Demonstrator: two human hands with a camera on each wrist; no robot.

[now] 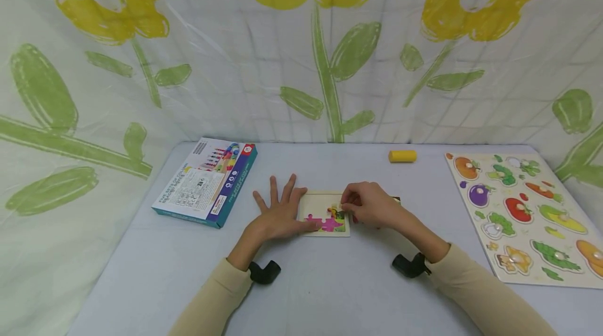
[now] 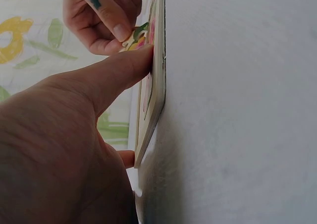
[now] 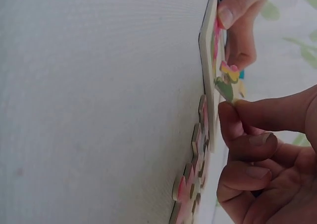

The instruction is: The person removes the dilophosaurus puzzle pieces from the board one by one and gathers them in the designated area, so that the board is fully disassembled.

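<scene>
A small wooden jigsaw board (image 1: 320, 202) lies on the table, with pink pieces (image 1: 325, 222) set in its lower part. My left hand (image 1: 278, 216) has its fingers spread at the board's left side, and its thumb (image 2: 130, 65) rests on the board. Over the board's right side, my right hand (image 1: 372, 204) pinches a jigsaw piece (image 3: 225, 88) printed in green, yellow and pink between thumb and forefinger. The piece is tilted up; whether it touches the board is unclear. Loose jigsaw pieces (image 3: 190, 182) lie beside the board, mostly hidden under the right hand in the head view.
A flat blue-and-white box (image 1: 202, 184) lies at the left. Behind the right hand sits a yellow cylinder (image 1: 402, 156). A large vegetable peg puzzle (image 1: 522, 231) covers the table's right side. A flower-printed curtain (image 1: 226, 90) hangs along the back edge.
</scene>
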